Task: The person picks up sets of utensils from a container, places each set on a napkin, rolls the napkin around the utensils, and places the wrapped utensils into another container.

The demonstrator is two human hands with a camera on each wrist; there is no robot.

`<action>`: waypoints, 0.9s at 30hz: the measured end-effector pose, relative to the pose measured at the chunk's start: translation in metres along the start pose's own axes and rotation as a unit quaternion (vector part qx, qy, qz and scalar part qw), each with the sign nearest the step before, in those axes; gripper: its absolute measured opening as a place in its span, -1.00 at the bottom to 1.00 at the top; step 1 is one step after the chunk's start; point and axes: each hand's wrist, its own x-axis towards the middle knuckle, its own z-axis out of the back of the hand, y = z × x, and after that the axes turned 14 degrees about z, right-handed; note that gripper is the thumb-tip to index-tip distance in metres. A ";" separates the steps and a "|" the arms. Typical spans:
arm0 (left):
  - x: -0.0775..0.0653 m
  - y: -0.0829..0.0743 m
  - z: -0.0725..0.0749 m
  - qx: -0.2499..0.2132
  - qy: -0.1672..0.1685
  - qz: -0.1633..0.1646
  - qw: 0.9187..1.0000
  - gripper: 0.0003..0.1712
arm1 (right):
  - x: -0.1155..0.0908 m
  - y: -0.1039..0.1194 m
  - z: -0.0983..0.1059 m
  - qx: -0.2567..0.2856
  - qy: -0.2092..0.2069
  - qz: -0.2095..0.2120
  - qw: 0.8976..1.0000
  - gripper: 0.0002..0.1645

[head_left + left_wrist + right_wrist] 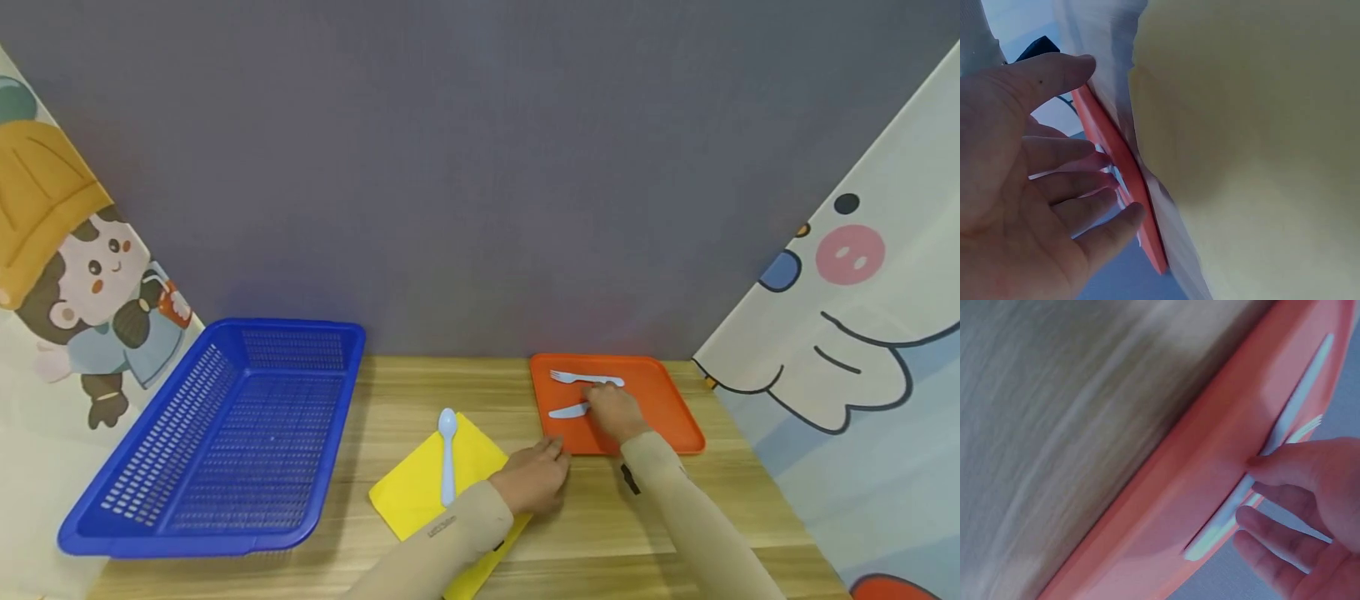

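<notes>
On the orange tray (667, 408) at the right lie a pale blue plastic fork (585, 378) and, closer to me, a matching knife (568, 412). My right hand (617, 412) reaches over the tray and pinches the knife between thumb and index finger; the right wrist view shows the knife (1216, 525) flat against the tray, its middle under the thumb. My left hand (534, 477) is at the tray's near left corner, its fingers fairly straight in the left wrist view. A pale blue spoon (447, 458) lies on a yellow cloth (408, 492) left of that hand.
A large blue plastic basket (341, 433) stands on the left of the wooden table (615, 533). Behind the table rises a grey panel (450, 183). Printed curtains hang at both sides, and my left forearm crosses over part of the yellow cloth.
</notes>
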 end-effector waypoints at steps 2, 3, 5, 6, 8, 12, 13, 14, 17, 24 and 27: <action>0.001 -0.002 0.000 -0.002 0.011 0.007 1.000 -0.35 | 0.001 -0.002 -0.001 -0.004 0.004 0.004 1.000 -0.84; 0.002 -0.002 0.000 -0.002 0.016 0.011 1.000 -0.36 | 0.002 -0.003 -0.001 -0.011 0.004 0.009 1.000 -0.84; 0.003 -0.003 -0.001 -0.005 0.022 0.017 1.000 -0.36 | 0.003 -0.004 -0.001 -0.026 0.002 0.019 0.999 -0.82; 0.004 -0.003 -0.002 -0.005 0.024 0.019 1.000 -0.36 | 0.003 -0.005 -0.001 -0.034 0.001 0.025 0.999 -0.81; 0.005 -0.003 -0.003 -0.007 0.027 0.021 0.999 -0.36 | 0.003 -0.007 -0.001 -0.048 0.001 0.041 0.998 -0.82; 0.007 -0.003 -0.006 -0.007 0.033 0.022 0.999 -0.36 | 0.001 -0.011 -0.002 -0.064 0.008 0.077 0.995 -0.81; 0.007 -0.003 -0.005 -0.008 0.034 0.022 0.999 -0.35 | 0.000 -0.012 -0.003 -0.068 0.008 0.084 0.994 -0.80; 0.007 -0.003 -0.004 -0.008 0.035 0.022 0.999 -0.35 | 0.000 -0.013 -0.003 -0.071 0.009 0.090 0.993 -0.80; 0.004 -0.002 -0.002 -0.019 0.034 0.020 0.999 -0.35 | -0.002 -0.013 -0.002 -0.078 0.005 0.103 0.992 -0.78; -0.016 0.013 0.010 -0.045 -0.026 -0.001 0.999 -0.46 | -0.005 -0.007 0.008 -0.076 -0.041 0.108 0.990 -0.78; -0.034 0.024 0.015 -0.028 -0.064 -0.010 0.998 -0.47 | -0.006 0.005 0.018 -0.043 -0.066 0.092 0.993 -0.85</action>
